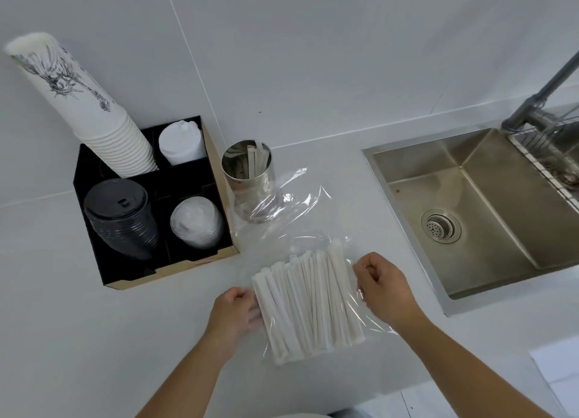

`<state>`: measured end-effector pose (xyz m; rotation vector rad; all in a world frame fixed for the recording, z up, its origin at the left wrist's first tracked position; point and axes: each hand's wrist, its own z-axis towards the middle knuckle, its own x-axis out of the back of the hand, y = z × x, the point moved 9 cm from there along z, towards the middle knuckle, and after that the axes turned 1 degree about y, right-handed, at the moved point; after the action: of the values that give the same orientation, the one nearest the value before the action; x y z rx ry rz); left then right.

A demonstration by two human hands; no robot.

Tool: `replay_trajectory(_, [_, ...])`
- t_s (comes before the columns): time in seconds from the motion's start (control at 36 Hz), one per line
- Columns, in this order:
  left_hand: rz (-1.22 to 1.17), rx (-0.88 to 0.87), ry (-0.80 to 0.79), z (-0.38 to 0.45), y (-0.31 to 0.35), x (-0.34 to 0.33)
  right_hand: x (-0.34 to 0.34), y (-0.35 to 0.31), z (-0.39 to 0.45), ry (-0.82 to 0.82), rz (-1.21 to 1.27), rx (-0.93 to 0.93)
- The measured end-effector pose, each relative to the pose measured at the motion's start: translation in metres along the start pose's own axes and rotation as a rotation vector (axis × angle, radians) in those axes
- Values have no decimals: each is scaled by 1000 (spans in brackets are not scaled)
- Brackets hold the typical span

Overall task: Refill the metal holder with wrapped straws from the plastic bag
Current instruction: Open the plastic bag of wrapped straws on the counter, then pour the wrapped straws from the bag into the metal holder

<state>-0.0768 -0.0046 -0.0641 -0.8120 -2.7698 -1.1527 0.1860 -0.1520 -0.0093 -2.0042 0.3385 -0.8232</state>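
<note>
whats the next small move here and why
Probably pull the plastic bag mouth open: both hands, left hand and right hand, pinch its sides, the wrapped straws lie sealed inside, and the metal holder holds only a few.

Café counter: stacked paper cups (94, 116), lids (120, 217), sink (476, 204).

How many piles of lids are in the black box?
3: black lids front left, clear lids front right, white lids back right. The cups could hide more.
</note>
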Motion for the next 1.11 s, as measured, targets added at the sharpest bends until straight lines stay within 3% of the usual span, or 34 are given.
replay_trajectory(0.53, [-427,42,-266,-21,14,-74,80,-97,-21,175,-92,224])
replay_trajectory(1.11, [-915,-59,-557,-66,124,-129,127,-279,-36,182,-122,520])
